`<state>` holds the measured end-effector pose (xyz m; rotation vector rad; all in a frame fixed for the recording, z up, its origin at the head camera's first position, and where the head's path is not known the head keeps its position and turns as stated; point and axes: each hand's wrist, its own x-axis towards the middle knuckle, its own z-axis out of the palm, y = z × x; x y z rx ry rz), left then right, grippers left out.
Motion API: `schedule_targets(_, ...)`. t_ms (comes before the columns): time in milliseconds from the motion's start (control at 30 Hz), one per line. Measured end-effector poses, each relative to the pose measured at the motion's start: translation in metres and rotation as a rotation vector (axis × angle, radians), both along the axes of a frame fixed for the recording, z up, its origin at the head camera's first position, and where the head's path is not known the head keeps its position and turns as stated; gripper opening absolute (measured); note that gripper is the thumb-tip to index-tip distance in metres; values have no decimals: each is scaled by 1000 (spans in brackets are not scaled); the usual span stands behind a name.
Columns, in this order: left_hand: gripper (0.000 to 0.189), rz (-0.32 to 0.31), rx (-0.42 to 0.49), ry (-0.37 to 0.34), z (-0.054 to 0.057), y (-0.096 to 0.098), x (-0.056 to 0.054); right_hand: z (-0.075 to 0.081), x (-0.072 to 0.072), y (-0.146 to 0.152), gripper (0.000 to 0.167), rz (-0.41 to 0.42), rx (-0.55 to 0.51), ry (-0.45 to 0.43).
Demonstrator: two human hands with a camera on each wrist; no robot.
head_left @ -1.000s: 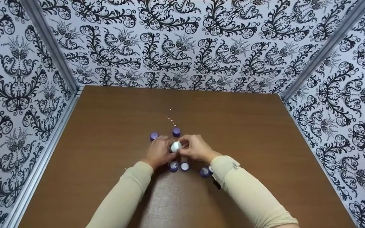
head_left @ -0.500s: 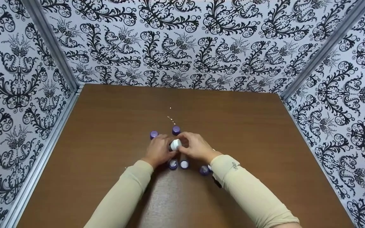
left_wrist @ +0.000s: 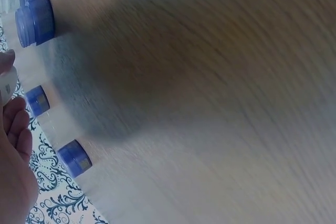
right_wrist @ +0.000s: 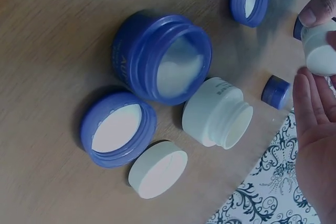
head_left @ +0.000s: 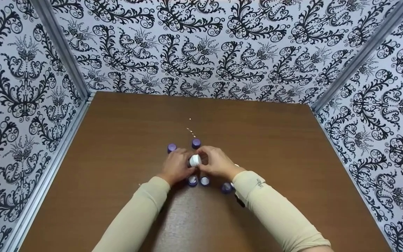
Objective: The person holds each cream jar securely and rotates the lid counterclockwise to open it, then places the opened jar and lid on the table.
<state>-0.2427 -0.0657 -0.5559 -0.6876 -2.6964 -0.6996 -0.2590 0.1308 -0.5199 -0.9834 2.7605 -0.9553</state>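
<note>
Evidently, the white jar (head_left: pixel 195 160) sits directly between them, the left hand (head_left: pixel 177 166) gripping its left side, the right hand (head_left: pixel 219 162) pinching its right, neither clearly nearer.

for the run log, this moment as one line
left hand: holds white jar | right hand: holds white jar | by right wrist: open blue jar, open white jar | beyond hands: two blue jars

Papered walls (head_left: pixel 187 56) with black scrolls are closing in a brown worktop (head_left: pixel 128 126) on the left, right and far sides, and grey metal posts (head_left: pixel 61 46) are standing at the far corners, so the place is looking like a small booth.
</note>
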Motion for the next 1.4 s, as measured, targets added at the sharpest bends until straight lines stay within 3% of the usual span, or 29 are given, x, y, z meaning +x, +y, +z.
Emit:
schedule_targets(167,38,1,-1,-4,0,0,0,0,-1,0,39,35,6,54)
schedule_targets(433,35,59,-38,21,2,0,2,0,0,0,35,-53,24,-68)
schedule_targets(567,36,54,-40,34,2,1,1,1,0,0,30,-82,55,-69)
schedule_targets(933,32,53,-37,17,-1,0,1,0,-1,1,41,14,19,21)
schedule_targets(1200,35,61,-40,17,-2,0,0,0,-1,0,36,-57,24,-57)
schedule_targets(1400,35,16,5,49,-3,0,-1,-1,-2,0,30,-88,86,-6)
